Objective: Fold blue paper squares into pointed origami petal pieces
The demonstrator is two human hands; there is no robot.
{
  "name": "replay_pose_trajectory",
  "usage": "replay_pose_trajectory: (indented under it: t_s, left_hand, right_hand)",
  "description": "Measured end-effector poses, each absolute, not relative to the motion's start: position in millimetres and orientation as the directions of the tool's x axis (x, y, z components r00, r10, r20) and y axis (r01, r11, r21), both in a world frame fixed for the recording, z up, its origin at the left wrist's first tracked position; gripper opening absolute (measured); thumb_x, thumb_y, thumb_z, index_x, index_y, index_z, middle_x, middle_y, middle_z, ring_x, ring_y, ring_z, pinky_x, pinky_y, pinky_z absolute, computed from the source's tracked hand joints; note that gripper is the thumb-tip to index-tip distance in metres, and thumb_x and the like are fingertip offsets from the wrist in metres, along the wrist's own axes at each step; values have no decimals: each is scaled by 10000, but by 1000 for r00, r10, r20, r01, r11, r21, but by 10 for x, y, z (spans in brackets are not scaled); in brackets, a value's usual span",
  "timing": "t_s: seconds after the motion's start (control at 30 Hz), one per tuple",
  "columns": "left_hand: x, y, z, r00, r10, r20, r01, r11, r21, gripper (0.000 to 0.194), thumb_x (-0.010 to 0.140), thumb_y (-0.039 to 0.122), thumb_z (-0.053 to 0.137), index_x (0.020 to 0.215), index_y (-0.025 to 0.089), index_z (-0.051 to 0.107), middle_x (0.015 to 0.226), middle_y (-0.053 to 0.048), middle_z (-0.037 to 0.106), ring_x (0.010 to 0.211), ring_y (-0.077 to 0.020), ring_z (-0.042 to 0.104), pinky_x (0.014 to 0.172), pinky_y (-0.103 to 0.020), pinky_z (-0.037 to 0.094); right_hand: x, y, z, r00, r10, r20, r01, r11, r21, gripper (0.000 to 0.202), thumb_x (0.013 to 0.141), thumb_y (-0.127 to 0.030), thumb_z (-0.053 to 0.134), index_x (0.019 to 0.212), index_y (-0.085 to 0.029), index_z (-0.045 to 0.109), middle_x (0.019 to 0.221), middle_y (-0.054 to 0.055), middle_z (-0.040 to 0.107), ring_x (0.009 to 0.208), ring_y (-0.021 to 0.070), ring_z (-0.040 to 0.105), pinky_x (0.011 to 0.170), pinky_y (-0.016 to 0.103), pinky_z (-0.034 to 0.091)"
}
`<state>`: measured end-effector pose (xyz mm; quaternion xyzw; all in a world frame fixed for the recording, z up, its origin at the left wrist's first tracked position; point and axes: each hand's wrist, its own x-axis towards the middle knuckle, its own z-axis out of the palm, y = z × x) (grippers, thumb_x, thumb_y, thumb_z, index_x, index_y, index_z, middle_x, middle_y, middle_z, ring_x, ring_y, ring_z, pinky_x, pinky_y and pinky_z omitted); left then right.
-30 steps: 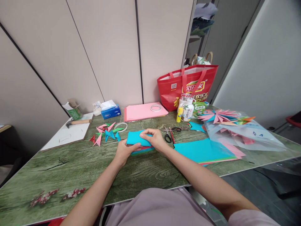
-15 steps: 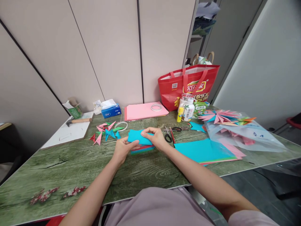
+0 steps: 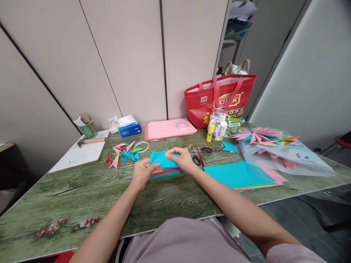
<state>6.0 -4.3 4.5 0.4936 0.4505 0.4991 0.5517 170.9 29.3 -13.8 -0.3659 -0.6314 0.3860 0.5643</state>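
Note:
Between my two hands is a small piece of blue paper (image 3: 161,160), held just above a stack of coloured paper (image 3: 167,174) with red, blue and green edges. My left hand (image 3: 143,171) pinches its left end with thumb and fingers. At the right end, my right hand (image 3: 181,159) grips it, thumb on top. Folded paper pieces (image 3: 128,156) in pink, red, green and blue lie to the left of my hands. Right of my right hand lie scissors (image 3: 196,159) with black handles and a red pencil (image 3: 201,159).
Larger blue sheets (image 3: 236,175) lie at right, beside a plastic bag (image 3: 298,160) with a pink paper flower (image 3: 256,136) on it. Behind stand a glue stick (image 3: 210,133), a white bottle (image 3: 220,128) and a red bag (image 3: 200,109). A hammer (image 3: 93,140), tissue box (image 3: 129,128) and pink sheets (image 3: 164,129) are further back.
The blue paper has shifted very slightly to the right, and my left fingers have moved a little along its left end. Everything else on the table stays put.

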Motion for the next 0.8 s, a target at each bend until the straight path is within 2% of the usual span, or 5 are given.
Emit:
replay_pose_trajectory:
  t_s: [0.27, 0.43, 0.57, 0.7, 0.8]
  left_hand:
    - [25, -39, 83, 197, 980, 10, -113, 13, 993, 295, 580, 358, 700, 719, 108, 627, 668, -65, 691, 678, -243, 659, 692, -391, 528]
    - [26, -34, 70, 189, 981, 43, -105, -24, 994, 320, 599, 395, 678, 737, 111, 622, 666, -72, 690, 654, -245, 659, 651, -381, 534]
    - [36, -48, 81, 181, 980, 85, -76, -72, 994, 432, 625, 369, 661, 959, 104, 593, 699, -69, 693, 672, -233, 654, 668, -360, 519]
    - [43, -79, 151, 175, 958, 227, -90, -214, 973, 657, 643, 326, 655, 1231, 192, 393, 934, -92, 666, 789, -208, 635, 697, -309, 493]
    - [31, -93, 201, 206, 924, 322, -41, -320, 946, 531, 650, 309, 647, 1148, 204, 494, 1085, -110, 603, 916, -221, 588, 747, -299, 464]
  right_hand:
    - [1753, 292, -81, -69, 909, 411, 33, 414, -910, 204, 627, -354, 647, 665, -154, 650, 700, 35, 668, 683, 179, 600, 671, 297, 464]
    - [1764, 310, -81, -88, 910, 405, 7, 408, -913, 206, 621, -355, 652, 667, -155, 653, 703, 38, 671, 679, 178, 601, 672, 297, 465]
    - [1766, 321, -98, -107, 913, 393, -14, 394, -919, 204, 623, -346, 652, 673, -149, 652, 713, 41, 669, 676, 170, 599, 670, 293, 463]
    - [1765, 326, -113, -150, 909, 389, 11, 394, -919, 189, 629, -339, 648, 666, -153, 648, 694, 21, 662, 657, 156, 588, 656, 279, 452]
    - [1761, 318, -115, -174, 902, 395, 47, 409, -911, 175, 638, -323, 642, 653, -148, 645, 672, 12, 652, 645, 145, 575, 653, 267, 440]
